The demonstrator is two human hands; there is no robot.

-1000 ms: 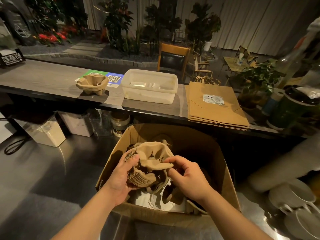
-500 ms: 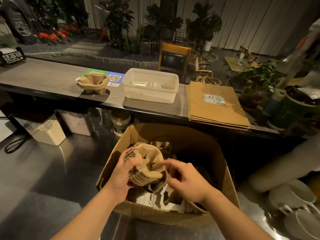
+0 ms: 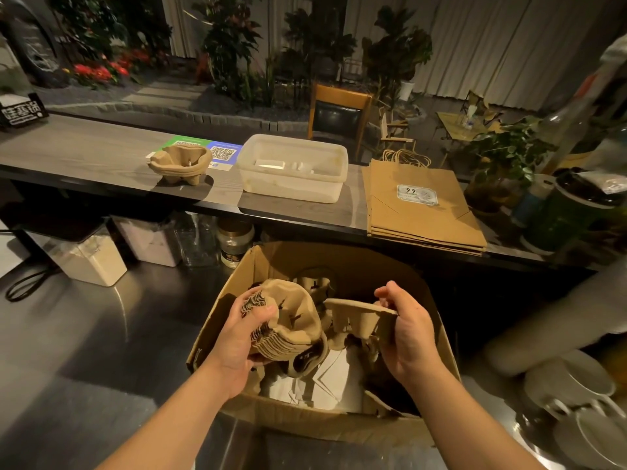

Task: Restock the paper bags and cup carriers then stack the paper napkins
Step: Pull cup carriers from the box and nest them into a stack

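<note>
The step in hand looks like the cup-carrier restock, at the point of taking carriers out of the cardboard box (image 3: pixel 339 259) that stands open on the steel worktop (image 3: pixel 101 334) just in front of the person. The left hand (image 3: pixel 237 337) is clamped on a nested stack of pulp cup carriers (image 3: pixel 288 320), thumb on the upper rim and fingers curled under the ribbed edges, held over the box's left half. The right hand (image 3: pixel 407 327) pinches 1 single carrier (image 3: pixel 359 317) by its right edge, just beside the stack and apart from it by a narrow gap; more carriers and some white paper lie below in the box. On the raised wooden worktop (image 3: pixel 84 154) beyond, a small pile of carriers (image 3: pixel 181 164) sits left of a translucent plastic tub (image 3: pixel 291 167), and a flat stack of paper bags (image 3: pixel 420 212) lies to the tub's right, so the bags seem already set out. I cannot tell whether the napkins are the pale things inside the tub. The next move probably calls for nesting the single carrier squarely onto the stack, cups aligned, then lifting the lot clear of the box wall and seating it on the pile on the raised worktop without skewing it; pulp this thin bends easily, so a gentle grip suits.
</note>
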